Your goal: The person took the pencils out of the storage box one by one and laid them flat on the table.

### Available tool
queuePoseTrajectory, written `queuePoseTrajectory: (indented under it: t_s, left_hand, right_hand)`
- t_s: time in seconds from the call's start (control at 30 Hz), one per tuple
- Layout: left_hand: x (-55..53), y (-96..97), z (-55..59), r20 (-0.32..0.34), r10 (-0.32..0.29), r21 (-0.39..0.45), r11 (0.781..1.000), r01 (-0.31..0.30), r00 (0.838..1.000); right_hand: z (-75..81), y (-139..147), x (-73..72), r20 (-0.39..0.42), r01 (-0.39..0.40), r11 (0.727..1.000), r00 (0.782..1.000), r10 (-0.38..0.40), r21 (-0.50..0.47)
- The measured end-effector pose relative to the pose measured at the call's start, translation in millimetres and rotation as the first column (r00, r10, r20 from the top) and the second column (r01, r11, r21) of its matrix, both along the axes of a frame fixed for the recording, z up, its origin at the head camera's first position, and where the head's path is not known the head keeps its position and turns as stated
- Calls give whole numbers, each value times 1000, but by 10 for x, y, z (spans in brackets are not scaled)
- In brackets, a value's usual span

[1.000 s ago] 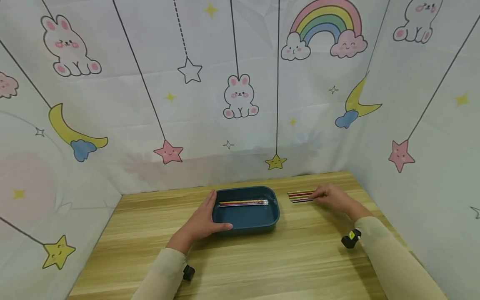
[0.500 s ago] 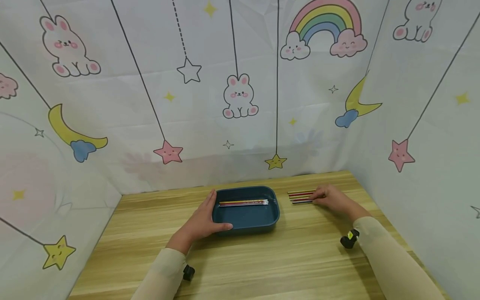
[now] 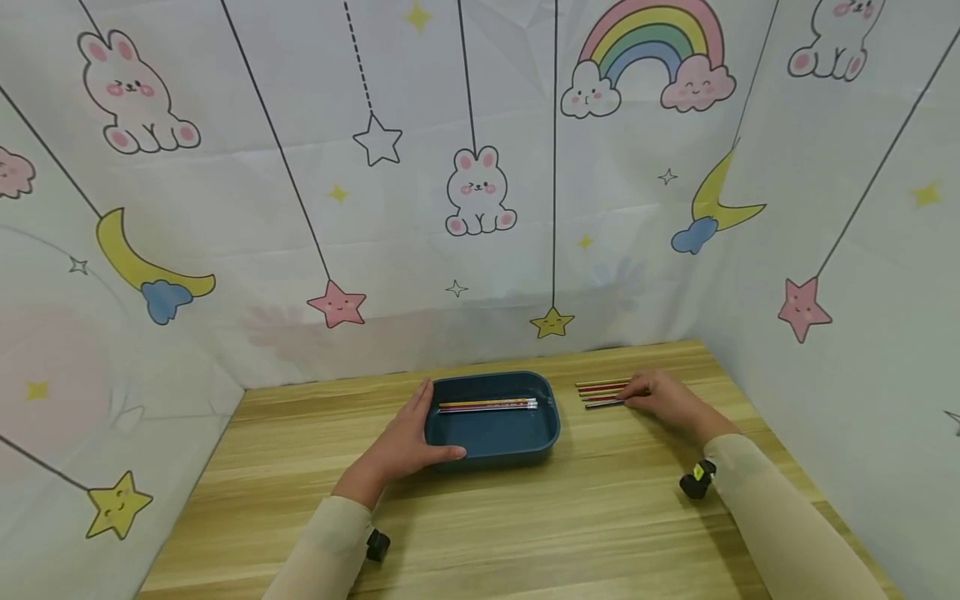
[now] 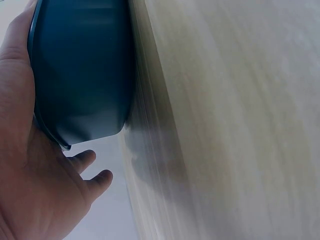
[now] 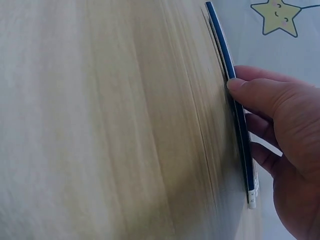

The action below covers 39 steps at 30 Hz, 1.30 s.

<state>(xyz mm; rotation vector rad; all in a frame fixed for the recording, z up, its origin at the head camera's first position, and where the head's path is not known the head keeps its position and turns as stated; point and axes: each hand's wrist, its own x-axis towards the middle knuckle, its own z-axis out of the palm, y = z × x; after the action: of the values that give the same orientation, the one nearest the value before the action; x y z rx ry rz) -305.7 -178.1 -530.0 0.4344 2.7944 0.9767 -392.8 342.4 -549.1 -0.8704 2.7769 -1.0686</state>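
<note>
A dark blue rectangular tray (image 3: pixel 491 442) stands on the table with a few pencils (image 3: pixel 487 406) lying lengthwise in it, white erasers toward the right. My left hand (image 3: pixel 401 442) rests against its left end, fingers straight along that side and thumb over the near rim. In the left wrist view, two fingertips stick out past the tray's wall (image 4: pixel 85 75). To the right, my right hand (image 3: pixel 667 402) pinches a dark blue pencil (image 5: pixel 240 127) between thumb and fingers, low at the table; a white eraser tips its near end. Several red and yellow-striped pencils (image 3: pixel 600 387) lie just behind it, partly hidden by that hand.
The wooden table (image 3: pixel 480 533) ends at a white cloth backdrop (image 3: pixel 405 250) printed with rabbits, stars and moons, which also closes the left and right sides. A small black wrist camera (image 3: pixel 697 479) hangs below the right sleeve, another camera (image 3: pixel 378 546) beside the left one.
The dark blue pencil has come slightly toward me, apart from the other pencils, as my right hand shifts a little nearer. My left hand and the tray keep their places.
</note>
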Motion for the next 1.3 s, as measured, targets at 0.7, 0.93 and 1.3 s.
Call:
queuePoseTrajectory:
  t_s: [0.7,0.93,1.3]
  left_hand:
    - [-1,4,-26,-4,-2,-8,1000,2,1000]
    - [12,11,-6,-2,4,-7,1000,-4,1000]
    - [-6,-1,-15,-3,9,-7,1000,-9,1000]
  right_hand:
    - [-22,-19,-2,-21,34,999,999,-34,24]
    - [-19,-24,2,-41,52,998,998,-51,28]
    - [65,-150,72,-14,105,994,994,-105,-8]
